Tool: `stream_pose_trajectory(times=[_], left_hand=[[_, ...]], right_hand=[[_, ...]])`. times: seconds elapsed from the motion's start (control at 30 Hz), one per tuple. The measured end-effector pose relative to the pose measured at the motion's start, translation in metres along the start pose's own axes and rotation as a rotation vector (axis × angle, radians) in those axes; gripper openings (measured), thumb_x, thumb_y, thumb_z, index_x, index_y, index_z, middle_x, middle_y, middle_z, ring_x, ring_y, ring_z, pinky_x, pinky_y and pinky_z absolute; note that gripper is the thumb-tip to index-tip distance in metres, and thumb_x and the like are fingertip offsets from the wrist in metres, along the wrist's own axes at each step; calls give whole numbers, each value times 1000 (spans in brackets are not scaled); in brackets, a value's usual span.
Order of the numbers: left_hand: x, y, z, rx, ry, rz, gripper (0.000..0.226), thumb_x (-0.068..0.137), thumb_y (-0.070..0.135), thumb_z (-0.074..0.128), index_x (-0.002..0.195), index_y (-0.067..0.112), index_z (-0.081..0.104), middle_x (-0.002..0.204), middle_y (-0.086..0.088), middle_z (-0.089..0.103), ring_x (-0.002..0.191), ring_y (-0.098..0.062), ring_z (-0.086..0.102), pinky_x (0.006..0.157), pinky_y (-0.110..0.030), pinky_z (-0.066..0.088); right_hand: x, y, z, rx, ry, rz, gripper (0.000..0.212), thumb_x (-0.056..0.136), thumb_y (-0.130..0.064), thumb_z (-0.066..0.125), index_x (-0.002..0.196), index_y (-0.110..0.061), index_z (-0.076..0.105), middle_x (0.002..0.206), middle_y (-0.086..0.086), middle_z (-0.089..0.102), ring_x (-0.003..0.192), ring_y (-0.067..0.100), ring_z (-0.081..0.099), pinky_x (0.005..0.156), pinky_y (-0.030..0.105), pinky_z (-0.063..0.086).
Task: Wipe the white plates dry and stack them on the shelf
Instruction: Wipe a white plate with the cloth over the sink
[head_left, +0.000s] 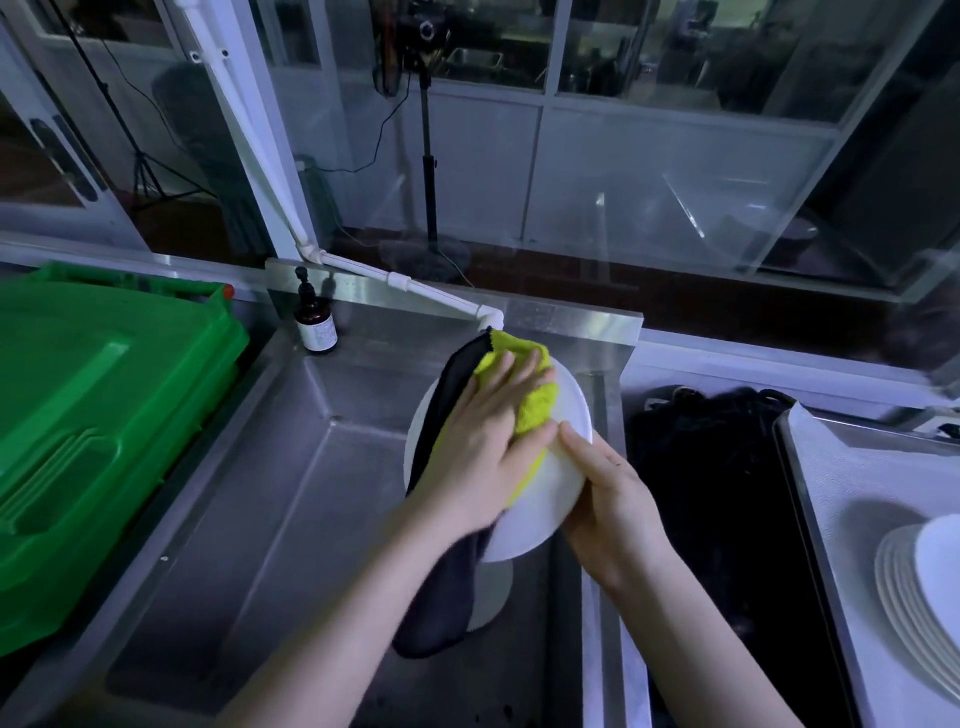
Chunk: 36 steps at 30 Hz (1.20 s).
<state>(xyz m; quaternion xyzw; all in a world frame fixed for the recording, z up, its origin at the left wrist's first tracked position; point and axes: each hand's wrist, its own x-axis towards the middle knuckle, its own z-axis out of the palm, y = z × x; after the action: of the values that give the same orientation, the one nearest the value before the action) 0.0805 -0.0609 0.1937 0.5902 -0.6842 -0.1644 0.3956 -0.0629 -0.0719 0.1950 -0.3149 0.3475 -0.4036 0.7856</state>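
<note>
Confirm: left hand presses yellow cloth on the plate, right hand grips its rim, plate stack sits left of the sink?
Wrong side: head view shows the plate stack right of the sink, not left. The left hand does press the yellow cloth on the plate; right hand grips its rim.

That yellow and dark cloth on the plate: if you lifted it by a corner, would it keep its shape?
Probably not: the cloth bunches under the left hand and its dark end hangs limp below the plate, so it looks floppy. Its fuzzy yellow face likely grips rather than slips. It is probably light, as the hanging end looks thin.
</note>
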Motion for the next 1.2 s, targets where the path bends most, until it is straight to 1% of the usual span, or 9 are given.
stream_pose_trajectory(times=[0.2,0.27,0.4,0.5,0.63,0.77,0.93,1.1,1.2], left_hand=[[-3,-36,-17,-325,174,-378,47,102,25,47,148,23,39,155,9,36,143,-9,33,120,-32,22],[-25,-36,-10,-423,182,-421,47,101,26,48,147,31,38,155,13,35,142,-5,33,119,-38,26],[-59,-19,14,-216,145,-215,52,94,39,42,145,36,31,158,19,16,149,-1,9,122,-38,14],[-61,-1,28,-48,62,-41,56,96,43,40,150,33,29,162,13,17,150,-7,7,121,-44,15],[-38,0,18,-91,46,-108,55,96,45,40,149,38,25,160,17,16,149,-5,8,121,-45,15],[-34,-4,13,-70,79,-223,56,100,29,49,151,31,24,155,25,5,149,-4,-1,122,-45,9],[-55,25,34,58,-6,88,59,98,43,38,154,37,20,163,18,9,150,-4,3,121,-35,4],[-35,13,28,-21,86,-120,58,99,30,51,152,28,28,159,15,13,150,-7,6,123,-37,10],[-37,3,23,-76,99,-227,52,97,14,57,147,17,42,156,5,31,143,-11,31,116,-29,27]], right_hand=[[-8,-17,-4,-74,17,-74,31,88,-26,64,113,-10,73,115,17,72,100,29,70,78,34,58],[-7,-24,-7,-62,20,-107,32,91,-27,63,118,-13,72,121,16,70,107,29,68,86,38,57],[-3,-22,-6,-16,53,-102,28,90,-28,63,113,-17,75,119,15,71,105,28,69,83,34,59],[-4,-9,-4,-12,59,-67,32,89,-27,63,114,-11,73,119,21,70,104,32,69,85,39,58],[-12,-3,-9,-21,43,-46,35,89,-27,63,117,-8,71,118,23,70,102,33,69,84,40,58],[-19,-14,-13,-58,28,-105,35,88,-27,66,117,-9,71,117,22,70,103,33,69,82,38,58],[-21,-19,-15,28,5,-117,36,95,-23,58,125,-6,66,124,23,67,113,35,66,95,43,54],[-33,-16,-24,-47,34,-131,33,88,-25,65,115,-8,72,116,22,71,101,31,69,81,36,59],[-44,-21,-34,-77,19,-155,29,86,-24,68,110,-8,75,111,19,73,95,27,71,73,32,58]])
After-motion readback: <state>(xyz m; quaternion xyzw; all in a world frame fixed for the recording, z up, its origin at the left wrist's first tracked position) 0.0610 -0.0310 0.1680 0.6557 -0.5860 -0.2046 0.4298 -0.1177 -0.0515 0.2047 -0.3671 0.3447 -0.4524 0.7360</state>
